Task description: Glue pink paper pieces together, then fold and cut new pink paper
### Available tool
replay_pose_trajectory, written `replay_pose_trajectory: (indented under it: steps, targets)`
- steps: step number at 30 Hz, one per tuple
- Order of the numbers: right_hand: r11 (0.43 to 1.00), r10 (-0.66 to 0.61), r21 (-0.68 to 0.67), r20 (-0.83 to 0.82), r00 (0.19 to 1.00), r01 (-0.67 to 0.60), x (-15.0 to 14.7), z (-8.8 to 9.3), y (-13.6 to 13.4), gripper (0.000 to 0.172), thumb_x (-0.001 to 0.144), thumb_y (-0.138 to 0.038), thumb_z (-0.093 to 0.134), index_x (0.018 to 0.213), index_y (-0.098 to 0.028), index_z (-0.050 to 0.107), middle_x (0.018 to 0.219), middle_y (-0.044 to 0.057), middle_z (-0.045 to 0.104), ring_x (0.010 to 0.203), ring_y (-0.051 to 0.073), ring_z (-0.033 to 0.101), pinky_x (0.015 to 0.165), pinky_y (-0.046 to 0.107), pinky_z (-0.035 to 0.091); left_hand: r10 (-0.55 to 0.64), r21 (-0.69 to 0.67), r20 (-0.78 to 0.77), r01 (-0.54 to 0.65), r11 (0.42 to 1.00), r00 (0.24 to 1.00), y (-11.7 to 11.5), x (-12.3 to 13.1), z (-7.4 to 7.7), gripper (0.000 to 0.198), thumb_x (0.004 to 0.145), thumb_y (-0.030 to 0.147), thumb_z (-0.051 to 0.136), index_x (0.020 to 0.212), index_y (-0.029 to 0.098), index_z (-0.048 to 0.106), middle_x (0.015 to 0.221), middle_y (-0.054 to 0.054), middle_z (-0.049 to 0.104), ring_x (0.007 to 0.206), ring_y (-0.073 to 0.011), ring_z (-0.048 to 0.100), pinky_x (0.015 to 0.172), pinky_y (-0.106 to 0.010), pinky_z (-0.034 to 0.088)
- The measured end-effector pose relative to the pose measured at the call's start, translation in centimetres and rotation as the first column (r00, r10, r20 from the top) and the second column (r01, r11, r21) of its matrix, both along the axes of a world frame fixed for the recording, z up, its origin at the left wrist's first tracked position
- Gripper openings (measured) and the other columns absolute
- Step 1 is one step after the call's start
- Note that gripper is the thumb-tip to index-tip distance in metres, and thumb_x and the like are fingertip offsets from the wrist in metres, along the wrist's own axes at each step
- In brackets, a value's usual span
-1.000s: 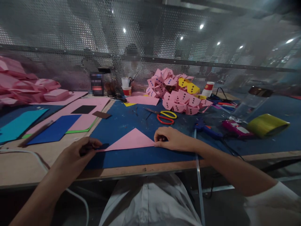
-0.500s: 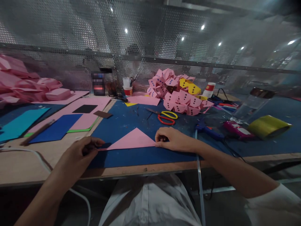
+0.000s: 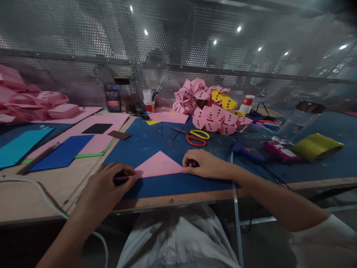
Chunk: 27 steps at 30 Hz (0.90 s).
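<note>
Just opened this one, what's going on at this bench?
A person seated at a workbench has a pink paper triangle lying flat on the blue mat. The left hand pinches its left corner. The right hand sits curled on its right corner; whether it grips the paper is unclear. Scissors and a pile of dotted paper pieces, pink and yellow, lie farther back on the mat.
</note>
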State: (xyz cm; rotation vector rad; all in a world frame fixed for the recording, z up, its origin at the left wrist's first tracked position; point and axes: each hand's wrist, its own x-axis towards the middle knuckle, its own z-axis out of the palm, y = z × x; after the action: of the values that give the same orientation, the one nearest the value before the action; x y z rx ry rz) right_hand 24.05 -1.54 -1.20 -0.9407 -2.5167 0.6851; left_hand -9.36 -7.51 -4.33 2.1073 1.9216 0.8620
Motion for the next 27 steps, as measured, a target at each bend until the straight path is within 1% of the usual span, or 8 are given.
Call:
replay_pose_trajectory:
  steps: [2,4,7,10,18,23,27]
  targets:
    - [1.0,-0.004,-0.001,0.0,1.0,0.004,0.0,0.0,0.0,0.012,0.094,-0.029,0.072,0.091,-0.019,0.067,0.09,0.001,0.068,0.082,0.016,0.06,0.073,0.027,0.042,-0.016,-0.03,0.063,0.018,0.999,0.998,0.0,-0.2,0.2,0.041,0.085,0.067,0.065,0.089,0.027,0.073,0.095,-0.004,0.075,0.092,-0.0255,0.068,0.081,-0.033,0.052]
    - [1.0,-0.007,-0.001,-0.001,1.0,0.007,0.0,0.0,0.0,0.012,0.094,-0.029,0.072,0.091,-0.019,0.067,0.09,0.001,0.068,0.082,0.016,0.06,0.073,0.027,0.042,-0.026,-0.057,0.128,0.034,0.998,0.991,-0.1,-0.3,0.5,0.039,0.082,0.064,0.066,0.087,0.027,0.072,0.091,-0.004,0.075,0.088,-0.0245,0.068,0.078,-0.031,0.054]
    - [1.0,-0.003,-0.002,-0.004,1.0,0.003,0.0,0.0,0.0,0.012,0.094,-0.03,0.072,0.091,-0.019,0.067,0.091,0.001,0.069,0.083,0.016,0.06,0.074,0.027,0.042,-0.007,-0.079,0.176,0.022,0.997,0.984,-0.1,-0.7,0.9,0.035,0.078,0.06,0.067,0.088,0.027,0.072,0.092,-0.003,0.076,0.087,-0.0243,0.07,0.076,-0.029,0.055]
    - [1.0,-0.002,-0.005,-0.005,1.0,0.002,0.0,-0.1,0.1,0.013,0.094,-0.031,0.072,0.092,-0.019,0.067,0.091,0.002,0.069,0.083,0.016,0.06,0.073,0.028,0.043,-0.004,-0.088,0.161,0.019,0.996,0.987,0.0,-1.2,1.0,0.032,0.078,0.055,0.065,0.092,0.027,0.073,0.095,-0.003,0.078,0.091,-0.0249,0.071,0.081,-0.031,0.055]
    - [1.0,-0.002,-0.006,-0.013,1.0,0.002,0.0,-0.2,0.1,0.013,0.093,-0.031,0.073,0.091,-0.019,0.068,0.088,0.001,0.067,0.08,0.015,0.059,0.072,0.027,0.042,-0.031,-0.149,0.161,0.055,0.987,0.987,0.0,-2.3,1.5,0.035,0.077,0.048,0.058,0.097,0.023,0.073,0.102,-0.007,0.078,0.099,-0.0286,0.07,0.089,-0.039,0.054]
    - [1.0,0.0,-0.013,-0.013,1.0,0.0,0.0,-0.1,0.1,0.012,0.093,-0.029,0.073,0.09,-0.019,0.068,0.088,0.001,0.067,0.08,0.015,0.059,0.072,0.027,0.042,-0.022,-0.113,0.165,0.042,0.993,0.986,0.0,-2.4,1.6,0.035,0.075,0.046,0.056,0.095,0.022,0.073,0.102,-0.009,0.079,0.096,-0.0294,0.07,0.088,-0.04,0.055]
    - [1.0,-0.001,-0.003,-0.014,1.0,0.001,0.0,-0.1,0.1,0.012,0.093,-0.029,0.073,0.09,-0.019,0.068,0.088,0.001,0.068,0.081,0.016,0.059,0.072,0.027,0.042,0.023,-0.089,0.144,-0.01,0.996,0.989,0.1,-2.6,1.3,0.035,0.073,0.039,0.049,0.095,0.023,0.071,0.102,-0.009,0.079,0.099,-0.0302,0.071,0.089,-0.041,0.055]
